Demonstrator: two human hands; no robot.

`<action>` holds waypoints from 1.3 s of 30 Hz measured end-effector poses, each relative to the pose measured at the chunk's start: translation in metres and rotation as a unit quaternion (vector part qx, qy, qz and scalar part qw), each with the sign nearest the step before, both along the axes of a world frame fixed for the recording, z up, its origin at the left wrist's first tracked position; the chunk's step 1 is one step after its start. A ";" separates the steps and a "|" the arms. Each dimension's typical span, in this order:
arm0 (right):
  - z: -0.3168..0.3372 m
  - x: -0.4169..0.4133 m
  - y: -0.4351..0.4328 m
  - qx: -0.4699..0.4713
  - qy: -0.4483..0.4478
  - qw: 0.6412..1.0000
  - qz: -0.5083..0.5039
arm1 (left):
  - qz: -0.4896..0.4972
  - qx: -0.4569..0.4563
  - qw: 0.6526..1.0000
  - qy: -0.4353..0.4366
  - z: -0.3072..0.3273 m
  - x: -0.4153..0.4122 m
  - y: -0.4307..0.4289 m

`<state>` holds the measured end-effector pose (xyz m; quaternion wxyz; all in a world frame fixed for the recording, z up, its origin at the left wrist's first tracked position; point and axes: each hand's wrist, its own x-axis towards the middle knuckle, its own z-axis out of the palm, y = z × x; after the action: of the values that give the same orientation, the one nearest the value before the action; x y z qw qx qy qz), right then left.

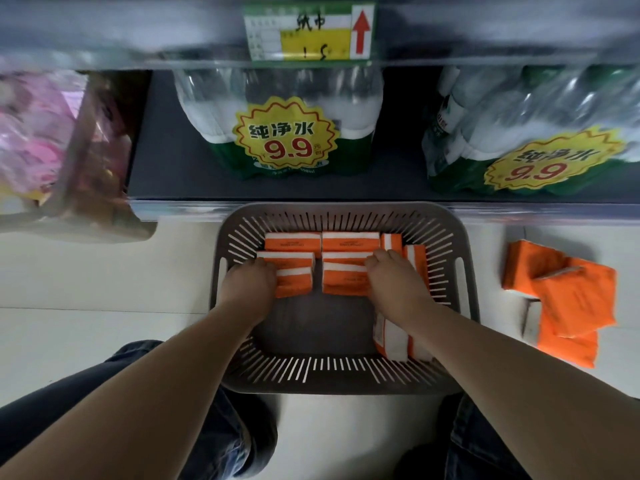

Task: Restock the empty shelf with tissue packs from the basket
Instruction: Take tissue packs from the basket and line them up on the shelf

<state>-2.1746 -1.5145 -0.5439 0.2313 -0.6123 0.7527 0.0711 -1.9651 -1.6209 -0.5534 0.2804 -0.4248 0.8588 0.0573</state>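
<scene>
The grey basket (pixel 346 377) is set on the floor. Inside it, one orange tissue pack (pixel 296 277) is gripped by left hand (pixel 247 284) fingers, and the neighbouring pack (pixel 344 277) by right hand (pixel 396 280) fingers.

1. The basket (pixel 346 377) is grey slatted plastic and sits on the pale floor (pixel 104 271)
2. The tissue packs (pixel 292 242), orange with white bands, lie in two rows at its far end
3. The left front pack (pixel 298 277) and right front pack (pixel 344 280) lie side by side, slightly apart
4. The loose packs (pixel 575 299) are piled on the floor, right of the basket
</scene>
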 end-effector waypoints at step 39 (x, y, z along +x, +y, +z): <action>0.275 -0.073 0.011 -0.160 -0.314 0.935 -0.039 | 0.309 0.187 0.761 0.539 0.272 -0.064 -0.002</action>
<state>-2.2478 -1.5032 -0.2687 0.3575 -0.6027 0.6663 -0.2548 -2.0295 -1.6226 -0.2818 -0.1880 -0.5055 0.6624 0.5200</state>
